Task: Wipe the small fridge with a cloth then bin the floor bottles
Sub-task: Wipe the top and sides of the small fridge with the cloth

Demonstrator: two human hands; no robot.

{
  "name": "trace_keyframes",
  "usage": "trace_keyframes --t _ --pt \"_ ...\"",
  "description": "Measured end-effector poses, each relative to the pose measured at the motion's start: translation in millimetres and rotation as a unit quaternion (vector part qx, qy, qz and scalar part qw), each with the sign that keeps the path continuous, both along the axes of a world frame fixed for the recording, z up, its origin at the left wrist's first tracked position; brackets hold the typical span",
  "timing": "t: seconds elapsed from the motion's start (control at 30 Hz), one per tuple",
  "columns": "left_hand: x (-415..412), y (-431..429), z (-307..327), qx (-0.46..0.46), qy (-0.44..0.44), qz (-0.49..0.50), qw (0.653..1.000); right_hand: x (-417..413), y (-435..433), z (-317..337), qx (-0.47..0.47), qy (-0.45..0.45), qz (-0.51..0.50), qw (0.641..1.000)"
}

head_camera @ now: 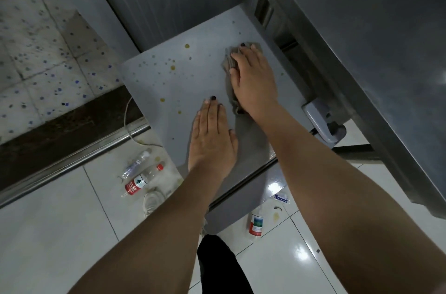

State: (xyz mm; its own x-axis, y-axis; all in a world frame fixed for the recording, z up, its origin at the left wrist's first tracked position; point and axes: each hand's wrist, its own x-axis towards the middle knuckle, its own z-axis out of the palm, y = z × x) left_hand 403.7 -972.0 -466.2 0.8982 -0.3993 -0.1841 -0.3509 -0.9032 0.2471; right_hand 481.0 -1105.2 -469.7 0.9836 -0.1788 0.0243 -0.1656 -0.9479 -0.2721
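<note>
The grey fridge top [183, 81] is speckled with yellow-brown spots. The right hand [253, 76] presses the cloth [228, 65] flat, fingers straight. The left hand [212, 137] lies flat nearby. Bottles [142, 179] lie on the white-tiled floor [60, 233] below.

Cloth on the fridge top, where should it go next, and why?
Probably slide the cloth leftward. The right hand presses it flat on the right side of the fridge top, while brown spots dot the left part, apparently unwiped. The left hand rests flat nearby.
</note>
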Motion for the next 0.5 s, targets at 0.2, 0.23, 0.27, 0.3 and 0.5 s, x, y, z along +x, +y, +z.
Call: trace_keyframes --t 0.2,0.23,0.27,0.3,0.5 --pt "0.4 -0.9 4.4 -0.005 0.019 -0.002 1.000 -30.0 4.2 1.6 0.035 -0.027 -0.002 0.999" --pt "1.0 -1.3 4.3 -0.006 0.020 -0.004 1.000 -44.4 5.8 2.2 0.041 -0.033 0.002 0.999" --pt "1.3 -1.3 3.7 -0.005 0.021 -0.005 1.000 -59.1 7.3 2.2 0.044 -0.031 0.008 0.999" --pt "1.4 -1.3 3.4 -0.004 0.021 -0.005 1.000 -72.6 8.2 1.7 0.041 -0.023 0.018 0.999" --pt "1.3 -2.3 2.2 0.009 0.003 -0.005 1.000 -71.0 2.1 -4.6 0.010 -0.014 0.068 0.998"
